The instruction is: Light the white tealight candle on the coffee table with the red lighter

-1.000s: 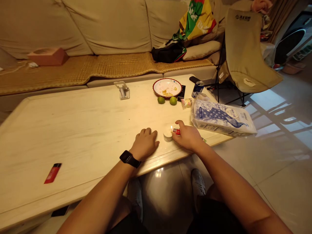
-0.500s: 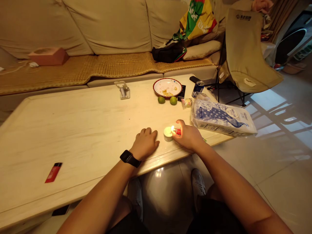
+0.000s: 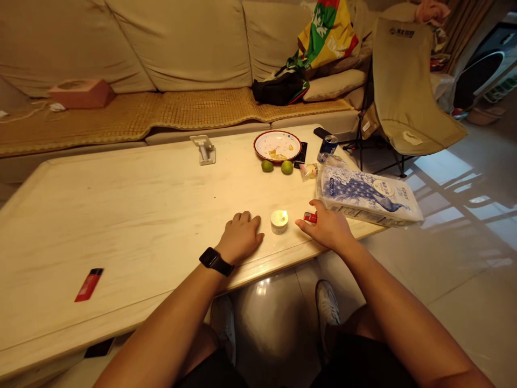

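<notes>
The candle (image 3: 279,222) stands between and near both hands: left hand (image 3: 240,237) spread palm-down, right hand (image 3: 329,229) gripping a lighter (image 3: 310,217) pointing its way.

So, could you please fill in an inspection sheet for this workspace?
Surface: pale table, faintly streaked.
Things in use: white candle, apparently lit; red lighter.
Clutter: includes a plate with food scraps, two green fruits, blue can, plastic-wrapped pack, red black-ended item.
Grips: left grip palm down on the table; right grip holds the red lighter, apart from the candle.
Cables: what looks like a pale cord on the sofa.
Surroundings: sofa, folding chair, tiled floor.
</notes>
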The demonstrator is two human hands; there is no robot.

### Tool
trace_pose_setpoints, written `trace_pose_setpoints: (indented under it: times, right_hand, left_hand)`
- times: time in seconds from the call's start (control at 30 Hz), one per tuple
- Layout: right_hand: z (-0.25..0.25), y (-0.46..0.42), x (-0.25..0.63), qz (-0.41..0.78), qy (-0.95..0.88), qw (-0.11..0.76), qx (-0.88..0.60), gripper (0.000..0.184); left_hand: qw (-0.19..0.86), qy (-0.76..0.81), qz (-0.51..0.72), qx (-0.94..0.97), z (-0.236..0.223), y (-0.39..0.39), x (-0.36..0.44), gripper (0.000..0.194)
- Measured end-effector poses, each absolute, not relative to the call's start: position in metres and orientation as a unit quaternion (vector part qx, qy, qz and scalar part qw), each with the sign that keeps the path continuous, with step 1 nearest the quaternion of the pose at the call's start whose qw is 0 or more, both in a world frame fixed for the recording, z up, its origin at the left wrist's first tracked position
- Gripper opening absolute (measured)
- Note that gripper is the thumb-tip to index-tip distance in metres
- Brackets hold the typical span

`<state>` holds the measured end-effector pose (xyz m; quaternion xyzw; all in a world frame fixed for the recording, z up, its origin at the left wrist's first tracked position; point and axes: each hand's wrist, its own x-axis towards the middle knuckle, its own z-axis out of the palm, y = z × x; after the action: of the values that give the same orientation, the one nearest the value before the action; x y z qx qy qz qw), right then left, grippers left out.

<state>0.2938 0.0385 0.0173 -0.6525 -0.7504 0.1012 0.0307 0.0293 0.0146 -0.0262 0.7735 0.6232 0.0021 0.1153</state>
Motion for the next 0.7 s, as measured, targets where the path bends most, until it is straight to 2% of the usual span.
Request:
trace_pose_setpoints:
  times: [0.7]
  right_hand:
    - [0.0178, 0.0335, 0.2853, 0.113, -0.770, 0.018, -0.627, 0.071]
  left_hand:
    - [0.109, 0.620, 0.003, 0.777, -0.0235, 0.0139, 0.0302, 0.036]
